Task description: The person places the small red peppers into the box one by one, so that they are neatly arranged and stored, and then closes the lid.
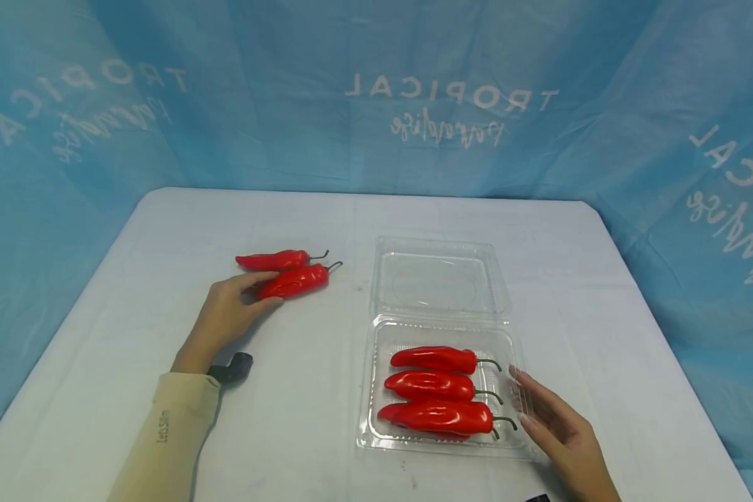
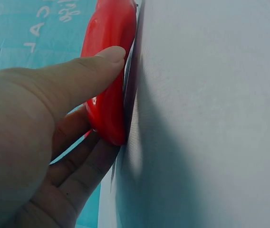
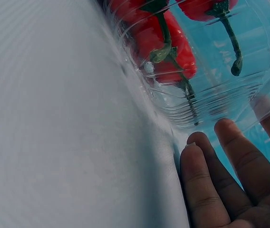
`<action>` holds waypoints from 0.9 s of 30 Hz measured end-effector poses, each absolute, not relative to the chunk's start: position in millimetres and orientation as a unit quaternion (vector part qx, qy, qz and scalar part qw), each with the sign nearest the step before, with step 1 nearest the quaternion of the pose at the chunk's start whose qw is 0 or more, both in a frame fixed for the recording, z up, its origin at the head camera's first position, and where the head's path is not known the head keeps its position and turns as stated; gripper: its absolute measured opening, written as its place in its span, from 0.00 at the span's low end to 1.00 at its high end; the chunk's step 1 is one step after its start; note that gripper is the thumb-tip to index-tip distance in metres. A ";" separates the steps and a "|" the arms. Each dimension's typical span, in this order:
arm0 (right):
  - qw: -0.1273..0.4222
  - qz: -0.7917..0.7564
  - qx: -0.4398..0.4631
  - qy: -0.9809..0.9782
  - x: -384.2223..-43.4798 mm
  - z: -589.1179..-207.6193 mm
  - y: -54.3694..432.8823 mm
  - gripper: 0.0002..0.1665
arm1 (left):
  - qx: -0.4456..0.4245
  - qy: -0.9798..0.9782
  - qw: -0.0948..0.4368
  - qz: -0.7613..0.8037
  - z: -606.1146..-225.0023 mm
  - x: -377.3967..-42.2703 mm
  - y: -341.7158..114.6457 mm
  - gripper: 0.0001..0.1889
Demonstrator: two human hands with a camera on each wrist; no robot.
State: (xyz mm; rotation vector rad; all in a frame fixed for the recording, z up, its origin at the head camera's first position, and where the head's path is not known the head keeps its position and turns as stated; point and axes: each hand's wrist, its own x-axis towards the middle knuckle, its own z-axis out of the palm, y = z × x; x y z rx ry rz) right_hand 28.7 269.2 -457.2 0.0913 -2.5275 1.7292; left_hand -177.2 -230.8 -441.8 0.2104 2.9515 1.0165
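Note:
Two red chili peppers lie at the left of the table. My left hand (image 1: 229, 310) pinches the nearer red chili pepper (image 1: 295, 281) by its pointed end, thumb on one side and fingers on the other. In the left wrist view that pepper (image 2: 109, 71) still lies along the cloth. The other pepper (image 1: 276, 261) lies just beyond it. My right hand (image 1: 558, 425) is at the right edge of a clear plastic clamshell box (image 1: 367, 411), fingers relaxed and spread. Several red peppers (image 1: 436, 417) lie in the box's tray, stems to the right.
The box's lid (image 1: 436, 275) is folded back flat, away from me. White cloth (image 1: 288, 390) covers the table. A blue printed curtain (image 1: 376, 160) hangs behind the table and along both sides.

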 end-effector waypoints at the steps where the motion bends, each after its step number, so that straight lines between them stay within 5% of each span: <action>1: 0.039 0.563 0.031 -0.825 28.6 -457.6 269.9 0.30 | 0.067 0.943 0.007 0.326 -441.8 -176.9 -230.3 0.33; 11: 0.038 0.567 0.037 -0.822 27.5 -459.5 271.2 0.31 | 0.080 0.945 0.005 0.318 -433.8 -171.6 -225.1 0.33; 27: 0.038 0.554 0.040 -0.831 26.6 -462.1 272.8 0.31 | 0.223 0.895 -0.146 0.358 -396.3 -143.6 -184.6 0.33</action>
